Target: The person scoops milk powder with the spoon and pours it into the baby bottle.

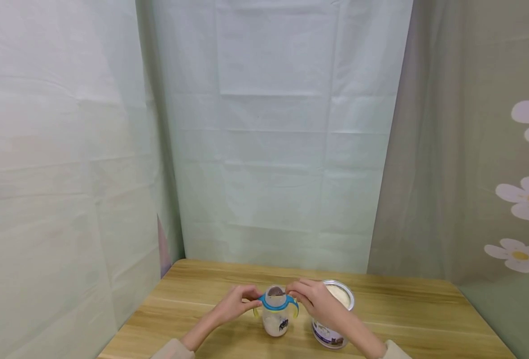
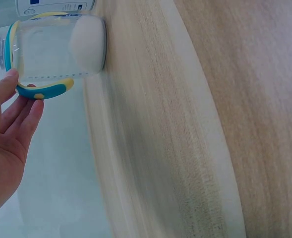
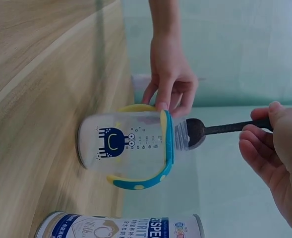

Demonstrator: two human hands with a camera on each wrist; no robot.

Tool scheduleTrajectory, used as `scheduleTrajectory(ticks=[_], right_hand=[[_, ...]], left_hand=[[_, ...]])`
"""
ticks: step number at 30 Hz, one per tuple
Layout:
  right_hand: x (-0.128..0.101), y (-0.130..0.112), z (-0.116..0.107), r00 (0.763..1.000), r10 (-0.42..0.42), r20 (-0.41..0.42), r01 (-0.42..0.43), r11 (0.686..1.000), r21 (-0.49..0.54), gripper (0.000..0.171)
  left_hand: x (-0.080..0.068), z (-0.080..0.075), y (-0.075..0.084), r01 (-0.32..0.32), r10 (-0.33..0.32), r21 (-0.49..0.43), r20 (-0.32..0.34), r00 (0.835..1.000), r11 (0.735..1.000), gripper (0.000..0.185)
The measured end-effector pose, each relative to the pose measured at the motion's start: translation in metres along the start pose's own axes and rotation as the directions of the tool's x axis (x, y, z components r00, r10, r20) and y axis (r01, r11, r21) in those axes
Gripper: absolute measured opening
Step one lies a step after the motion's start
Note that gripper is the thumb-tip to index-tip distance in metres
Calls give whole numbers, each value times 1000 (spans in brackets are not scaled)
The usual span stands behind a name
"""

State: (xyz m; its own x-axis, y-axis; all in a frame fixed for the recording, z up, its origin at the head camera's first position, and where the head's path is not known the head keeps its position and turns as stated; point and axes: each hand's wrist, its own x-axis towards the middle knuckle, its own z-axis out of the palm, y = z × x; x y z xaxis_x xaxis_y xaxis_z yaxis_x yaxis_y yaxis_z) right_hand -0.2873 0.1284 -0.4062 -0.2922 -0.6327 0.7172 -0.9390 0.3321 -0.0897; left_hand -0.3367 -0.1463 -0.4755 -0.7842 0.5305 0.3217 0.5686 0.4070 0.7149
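Two clamped: left grip (image 2: 9, 144) on bottle handle (image 2: 46, 91) | right grip (image 3: 285, 161) on spoon (image 3: 227, 129) | powder (image 1: 339, 295) in can (image 1: 324, 336): head view only

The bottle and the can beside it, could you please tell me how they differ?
The bottle is see-through with blue-and-yellow handles; the can is opaque and printed, no handles showing. The can is wider than the bottle. The left hand holds the bottle, while no hand grips the can. Both are upright and open-topped, with pale contents.

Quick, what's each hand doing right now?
Left hand: holding the bottle by its blue-and-yellow handle.
Right hand: holding a dark spoon by its shaft.
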Motion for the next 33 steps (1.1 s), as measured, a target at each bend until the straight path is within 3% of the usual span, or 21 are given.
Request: scheduleTrajectory(ticks=[9, 22, 33], right_hand=[[-4, -1, -3, 1000, -13, -17, 13, 1000, -17, 16], [-6, 3, -7, 993, -7, -122, 9, 1000, 17, 16], [-11, 5, -5, 985, 68, -157, -54, 995, 89, 20]], left_hand=[[0, -1, 1, 3, -3, 4, 7, 1000, 1000, 16], [0, -1, 3, 10, -10, 23, 2, 1000, 1000, 16], [-1, -1, 4, 13, -13, 11, 12, 1000, 1000, 16]])
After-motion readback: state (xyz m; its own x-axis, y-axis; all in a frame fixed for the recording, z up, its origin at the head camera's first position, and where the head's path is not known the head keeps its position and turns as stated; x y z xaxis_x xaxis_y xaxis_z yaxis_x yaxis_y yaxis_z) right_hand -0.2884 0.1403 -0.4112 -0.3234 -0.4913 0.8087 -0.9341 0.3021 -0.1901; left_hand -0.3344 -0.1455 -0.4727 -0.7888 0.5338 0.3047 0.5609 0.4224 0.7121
